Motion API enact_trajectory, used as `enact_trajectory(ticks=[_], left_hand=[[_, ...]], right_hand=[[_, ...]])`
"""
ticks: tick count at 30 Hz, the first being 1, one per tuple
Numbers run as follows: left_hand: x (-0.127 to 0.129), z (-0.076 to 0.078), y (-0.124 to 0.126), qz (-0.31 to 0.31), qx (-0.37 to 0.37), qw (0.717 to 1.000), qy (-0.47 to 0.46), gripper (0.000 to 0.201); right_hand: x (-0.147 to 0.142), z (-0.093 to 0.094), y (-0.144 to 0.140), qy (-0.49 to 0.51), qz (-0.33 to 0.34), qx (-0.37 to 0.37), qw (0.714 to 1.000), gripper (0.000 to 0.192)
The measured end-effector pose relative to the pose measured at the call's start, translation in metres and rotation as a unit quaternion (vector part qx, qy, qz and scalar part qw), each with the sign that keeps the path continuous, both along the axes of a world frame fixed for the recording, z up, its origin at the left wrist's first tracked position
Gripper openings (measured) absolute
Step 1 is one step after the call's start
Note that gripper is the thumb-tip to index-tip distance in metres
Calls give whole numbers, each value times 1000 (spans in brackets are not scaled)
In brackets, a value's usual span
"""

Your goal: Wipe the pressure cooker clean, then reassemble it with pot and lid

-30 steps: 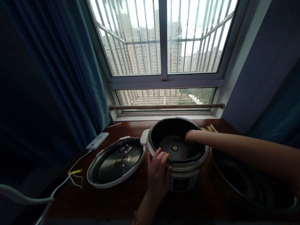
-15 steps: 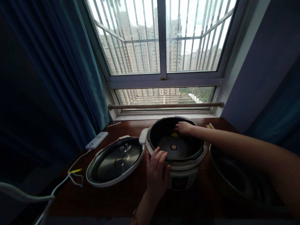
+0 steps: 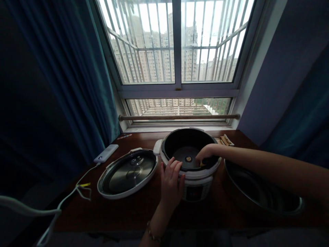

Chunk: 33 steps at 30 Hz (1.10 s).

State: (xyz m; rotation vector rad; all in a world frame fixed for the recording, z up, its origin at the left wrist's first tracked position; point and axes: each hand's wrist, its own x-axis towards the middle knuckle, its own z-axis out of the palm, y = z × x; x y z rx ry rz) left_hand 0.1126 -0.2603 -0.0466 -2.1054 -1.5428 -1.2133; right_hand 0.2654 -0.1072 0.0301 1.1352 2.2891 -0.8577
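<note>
Two hands work at the cooker (image 3: 191, 171), which stands on the wooden table (image 3: 133, 209) by the window. Left hand (image 3: 171, 183) rests flat against its near rim, fingers spread. Right hand (image 3: 207, 153) reaches inside, fingers curled around something small and yellowish. Its lid (image 3: 127, 173) lies just to the left.

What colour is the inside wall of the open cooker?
Black, seen in the head view: the cooker has a dark interior and white outer rim.
</note>
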Motion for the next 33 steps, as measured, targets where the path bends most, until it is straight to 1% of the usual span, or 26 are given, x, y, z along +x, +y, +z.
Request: enact_trajectory(ticks=[2,3,4,5,6,8,9,11,13,15,17,19,21,23,24,26,28,29,31,33], left_hand=[[0,0,0,-1,-3,1000,-3,33],[0,0,0,-2,-3,1000,-3,33],[0,-1,1,-1,-3,1000,-4,33],[0,-1,1,0,-3,1000,-3,33],[1,-1,1,1,0,1000,-2,33],[2,-2,2,6,9,1000,-2,34],[2,-1,2,7,11,1000,-4,34],[3,0,1,4,5,1000,-13,36],[4,4,-2,-12,-13,999,-38,39],[3,11,-8,-21,-18,996,-89,41],[4,20,-16,-14,3,990,-141,41],[8,33,-27,-2,33,987,-160,40],[15,44,-39,-3,57,987,-148,40],[24,53,-47,-8,75,989,-129,41],[29,55,-50,-7,81,989,-120,42],[35,53,-52,1,84,991,-103,44],[38,46,-49,14,63,994,-85,46],[38,41,-46,20,45,996,-76,47],[36,31,-38,36,4,998,-56,48],[34,23,-31,50,-28,998,-32,46]], right_hand=[[-3,14,-11,9,42,-44,998,12],[-3,20,-18,23,59,-45,997,14],[-3,24,-26,47,70,-28,996,16],[-2,27,-36,77,73,8,994,18],[-1,29,-47,111,67,63,990,21],[2,26,-71,166,19,201,965,28],[2,23,-84,181,-20,267,946,31],[2,13,-108,195,-96,367,905,31],[-3,4,-126,214,-146,424,868,29],[-11,-1,-138,233,-174,452,843,29],[-21,2,-144,243,-195,453,835,29],[-31,9,-145,260,-214,425,840,29],[-40,18,-141,305,-235,378,842,31],[-45,24,-134,372,-249,326,833,34],[-47,24,-130,406,-246,301,827,35],[-46,21,-124,455,-210,253,828,35],[-40,16,-120,473,-171,225,835,32],[-36,14,-120,477,-161,221,835,31],[-24,10,-121,486,-175,229,825,31],[-9,7,-123,496,-212,259,801,31]])
